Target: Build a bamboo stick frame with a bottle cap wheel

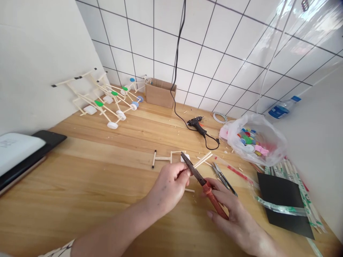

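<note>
My left hand (171,182) pinches a small bundle of pale wooden sticks (203,159), which point up to the right. In my right hand (233,214) are scissors with red handles (214,201). Their dark blades (193,168) lie across the sticks close to my left fingertips. Just beyond my left hand, a small stick frame (163,158) with a black-tipped crossbar lies on the wooden table (120,185). A white disc (184,157) beside it is partly hidden by the blades. Another short stick (189,190) rests between my hands.
Stick models with white, blue and green discs (114,93) stand at the back left near a cardboard box (160,93). A black glue gun (197,125), thread snips (223,178), a plastic bag of colourful caps (254,142) and a black sheet (284,200) are farther right.
</note>
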Action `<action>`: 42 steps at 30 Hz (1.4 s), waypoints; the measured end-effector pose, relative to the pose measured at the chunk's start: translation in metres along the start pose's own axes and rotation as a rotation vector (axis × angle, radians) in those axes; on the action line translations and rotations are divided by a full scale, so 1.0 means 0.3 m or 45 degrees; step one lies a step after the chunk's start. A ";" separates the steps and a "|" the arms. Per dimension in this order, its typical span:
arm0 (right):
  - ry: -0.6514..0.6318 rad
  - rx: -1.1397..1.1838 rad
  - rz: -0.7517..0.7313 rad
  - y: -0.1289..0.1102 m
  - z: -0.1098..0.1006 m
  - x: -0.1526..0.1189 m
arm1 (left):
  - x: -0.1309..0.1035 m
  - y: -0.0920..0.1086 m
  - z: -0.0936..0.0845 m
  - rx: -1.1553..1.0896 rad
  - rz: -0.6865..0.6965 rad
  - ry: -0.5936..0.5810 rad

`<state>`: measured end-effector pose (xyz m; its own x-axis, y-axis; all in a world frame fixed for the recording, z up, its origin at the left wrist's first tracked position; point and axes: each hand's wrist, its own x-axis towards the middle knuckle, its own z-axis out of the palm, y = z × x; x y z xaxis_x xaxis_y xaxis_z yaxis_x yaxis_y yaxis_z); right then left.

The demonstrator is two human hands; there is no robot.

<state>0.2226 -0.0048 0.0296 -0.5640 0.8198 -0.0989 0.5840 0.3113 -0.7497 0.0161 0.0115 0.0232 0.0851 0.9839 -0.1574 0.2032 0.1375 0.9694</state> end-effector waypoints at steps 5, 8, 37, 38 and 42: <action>0.004 -0.019 -0.015 -0.015 0.003 0.010 | 0.002 -0.003 0.002 -0.009 -0.029 -0.007; 0.013 -0.029 -0.030 -0.018 0.006 0.011 | 0.003 -0.001 -0.001 -0.002 -0.054 -0.028; -0.041 0.060 -0.010 -0.026 0.005 0.027 | 0.026 -0.017 -0.025 0.054 -0.095 -0.163; -0.041 0.064 -0.012 -0.026 0.005 0.028 | 0.026 -0.016 -0.024 0.062 -0.094 -0.163; -0.039 0.076 -0.008 -0.030 0.001 0.033 | 0.029 -0.019 -0.021 0.075 -0.095 -0.169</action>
<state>0.2116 0.0005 0.0351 -0.5858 0.8025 -0.1131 0.5450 0.2868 -0.7878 0.0095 0.0200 0.0176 0.1947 0.9470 -0.2556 0.2703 0.1987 0.9421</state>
